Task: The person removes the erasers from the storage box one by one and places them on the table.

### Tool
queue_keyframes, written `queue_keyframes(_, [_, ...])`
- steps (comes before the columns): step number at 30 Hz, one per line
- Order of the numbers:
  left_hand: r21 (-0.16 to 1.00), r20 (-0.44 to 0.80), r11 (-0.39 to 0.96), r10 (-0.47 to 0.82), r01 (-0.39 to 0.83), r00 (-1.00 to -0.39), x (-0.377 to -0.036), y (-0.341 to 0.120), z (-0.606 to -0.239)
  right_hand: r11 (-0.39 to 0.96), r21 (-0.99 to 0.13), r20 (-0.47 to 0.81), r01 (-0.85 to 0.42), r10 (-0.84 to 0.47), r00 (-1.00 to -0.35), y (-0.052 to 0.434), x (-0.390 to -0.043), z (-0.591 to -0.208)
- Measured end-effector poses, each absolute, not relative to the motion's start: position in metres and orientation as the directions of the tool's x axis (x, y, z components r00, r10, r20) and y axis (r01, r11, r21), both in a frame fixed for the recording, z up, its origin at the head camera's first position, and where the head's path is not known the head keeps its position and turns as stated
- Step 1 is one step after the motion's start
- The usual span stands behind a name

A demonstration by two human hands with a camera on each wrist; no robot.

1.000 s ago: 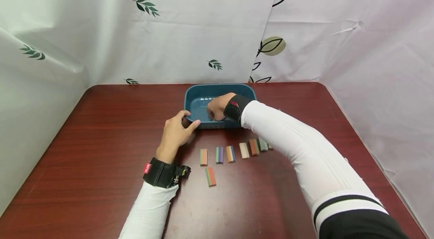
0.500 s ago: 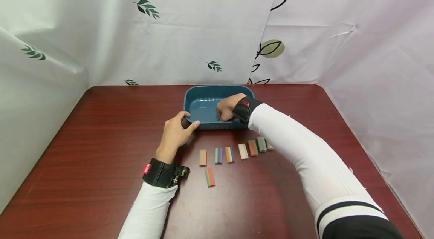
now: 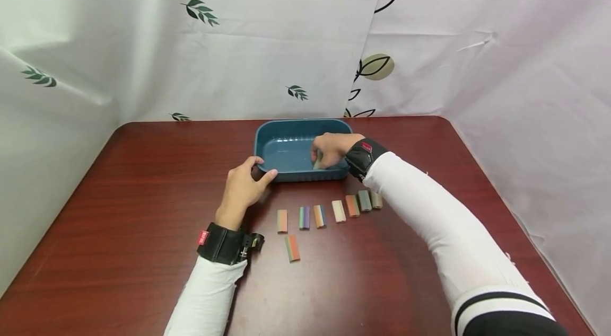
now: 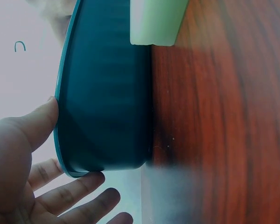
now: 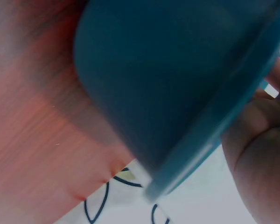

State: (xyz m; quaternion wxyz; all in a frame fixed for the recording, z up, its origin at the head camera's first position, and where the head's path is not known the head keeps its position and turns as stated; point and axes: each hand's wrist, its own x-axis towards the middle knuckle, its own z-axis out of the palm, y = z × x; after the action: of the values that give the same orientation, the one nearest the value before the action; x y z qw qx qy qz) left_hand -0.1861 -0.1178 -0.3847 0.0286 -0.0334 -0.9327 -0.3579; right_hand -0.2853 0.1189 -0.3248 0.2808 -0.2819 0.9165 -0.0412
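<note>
The left hand (image 3: 242, 185) grips the near left corner of a dark teal plastic tub (image 3: 303, 176). In the left wrist view its thumb (image 4: 43, 122) lies on the tub's rim, with the fingers around the corner. Inside the tub's right part, the right hand (image 3: 332, 148), fingers curled, holds a small pale greenish block (image 3: 317, 160); most of that block is hidden by the fingers. In the right wrist view the tub wall (image 5: 163, 79) covers the fingertips. A pale green block (image 4: 157, 21) stands beside the tub in the left wrist view.
Small two-tone blocks lie in a row before the tub, among them an orange one (image 3: 282, 221), a purple-green one (image 3: 304, 218) and a cream one (image 3: 339, 211). An orange-green block (image 3: 293, 248) lies nearer. A white patterned curtain (image 3: 258, 50) surrounds the brown table (image 3: 119, 209).
The right hand has moved right within the tub, and the pale block in its fingers has come into sight. The left hand stays at the tub's corner. The view has shifted slightly.
</note>
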Motion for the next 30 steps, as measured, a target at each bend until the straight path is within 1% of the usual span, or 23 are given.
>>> queue_keyframes(8, [0.661, 0.081, 0.745, 0.048, 0.09, -0.996, -0.186, -0.119, -0.383, 0.81, -0.36, -0.368, -0.463, -0.579, -0.727, 0.137, -0.284, -0.322])
queue_keyframes(13, [0.66, 0.074, 0.746, 0.051, 0.088, -0.996, -0.185, -0.12, -0.384, 0.764, -0.441, -0.257, -0.47, -0.609, -0.75, 0.144, -0.279, -0.318])
queue_keyframes(22, [0.662, 0.081, 0.745, 0.043, 0.086, -0.996, -0.184, -0.119, -0.383, 0.701, -0.51, -0.031, -0.499, -0.594, -0.804, 0.149, -0.266, -0.316])
queue_keyframes(27, [0.668, 0.079, 0.739, 0.04, 0.083, -0.996, -0.183, -0.118, -0.382, 0.698, -0.529, -0.01, -0.483, -0.574, -0.819, 0.152, -0.255, -0.312])
queue_keyframes(30, [0.668, 0.078, 0.74, 0.041, 0.083, -0.996, -0.183, -0.119, -0.382, 0.683, -0.535, 0.012, -0.497, -0.581, -0.813, 0.154, -0.248, -0.31])
